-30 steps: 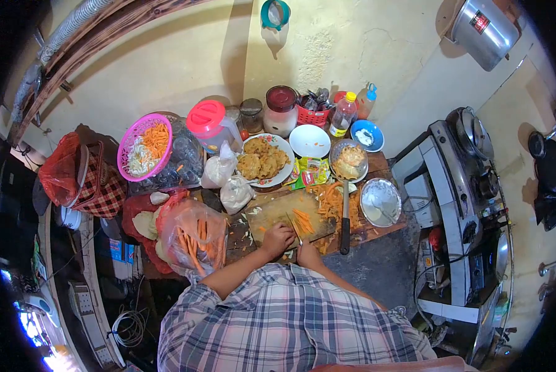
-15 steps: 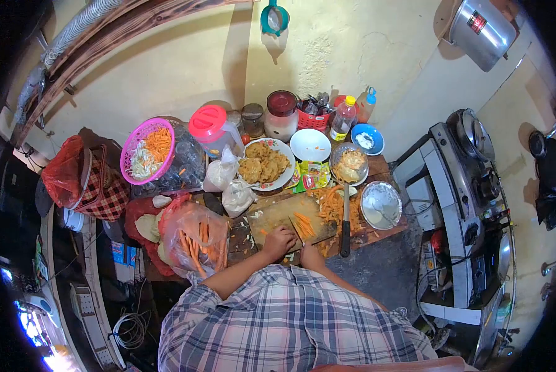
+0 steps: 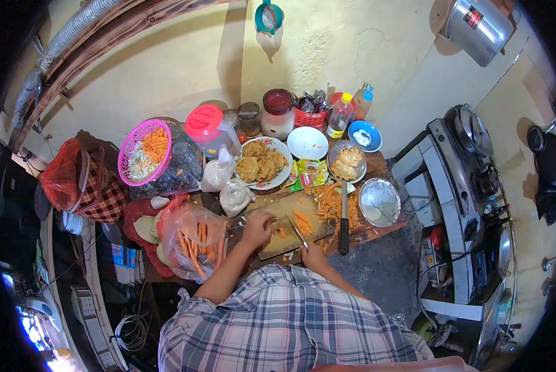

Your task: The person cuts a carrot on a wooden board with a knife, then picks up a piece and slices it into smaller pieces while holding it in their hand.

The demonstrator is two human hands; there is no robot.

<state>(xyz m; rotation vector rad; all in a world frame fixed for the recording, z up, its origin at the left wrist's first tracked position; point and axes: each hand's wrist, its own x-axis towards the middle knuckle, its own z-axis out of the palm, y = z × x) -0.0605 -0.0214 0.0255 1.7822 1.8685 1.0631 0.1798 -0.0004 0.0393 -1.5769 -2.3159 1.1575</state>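
My right hand (image 3: 315,256) grips the handle of a kitchen knife (image 3: 296,231), its blade pointing up and left over the wooden cutting board (image 3: 271,249). Cut carrot sticks (image 3: 302,222) lie in a small pile just right of the blade. A few orange bits (image 3: 282,233) rest to its left. At the board's left side is my left hand (image 3: 258,227), fingers loosely bent and apart, with nothing visible in them. A second knife (image 3: 344,229) with a black handle lies across the board's right end, beside a heap of shredded carrot (image 3: 327,201).
Left of the board sits a plastic bag of carrots (image 3: 194,242). Behind are a plate of fritters (image 3: 284,180), a white bowl (image 3: 308,143) and a pink basket of shredded vegetables (image 3: 127,162). A metal bowl (image 3: 379,203) stands right; a stove (image 3: 442,149) is farther right.
My left hand has moved left and up, away from the carrot sticks. My right hand and the knife have shifted slightly, the blade now left of the pile. The view has shifted a little.
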